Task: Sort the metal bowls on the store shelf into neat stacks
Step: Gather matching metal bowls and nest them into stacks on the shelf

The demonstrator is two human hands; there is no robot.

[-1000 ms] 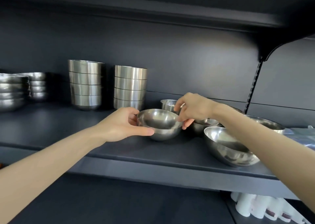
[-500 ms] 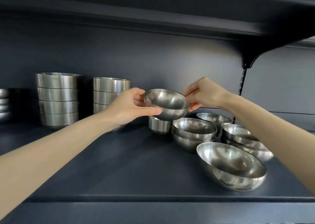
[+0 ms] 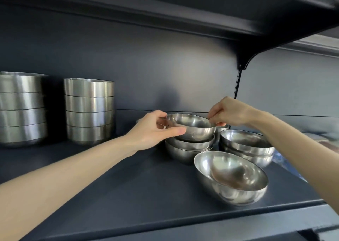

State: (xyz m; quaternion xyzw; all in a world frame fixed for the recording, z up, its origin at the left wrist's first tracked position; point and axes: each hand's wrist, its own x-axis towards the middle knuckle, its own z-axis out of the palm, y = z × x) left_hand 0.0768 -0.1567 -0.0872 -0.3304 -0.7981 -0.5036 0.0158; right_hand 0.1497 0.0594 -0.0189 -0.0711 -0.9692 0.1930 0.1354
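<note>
**Small bowl going onto the centre stack**

Both hands are on one small bowl (image 3: 192, 126) just right of the frame's middle. The left hand (image 3: 152, 130) grips its left wall, thumb laid across the front and fingers round the back. The right hand (image 3: 230, 112) pinches the opposite rim between curled fingers. The bowl sits slightly tilted directly over a short stack (image 3: 189, 149) of two like bowls standing on the dark shelf (image 3: 110, 185). Its base looks to be inside the top bowl's mouth, though I cannot tell whether it is fully seated.

To my eye the step in hand is nesting this bowl squarely. Doing it well means levelling the rim first, then lowering straight down so the rims line up evenly all round. Steel on steel is slippery, so a crooked drop would likely leave it cocked. Releasing the pinch first while the gripping hand steadies the bowl seems wise.

The neighbours need watching. Another low stack (image 3: 245, 146) stands just beside on the right. A larger bowl (image 3: 231, 178) lies tipped at lower right, nearer the shelf edge, and a nudge could set it rocking. The tall stack (image 3: 89, 110) of straight-walled bowls at left and a second tall stack (image 3: 20, 108) at the frame's edge are well apart and look tidy.
</note>
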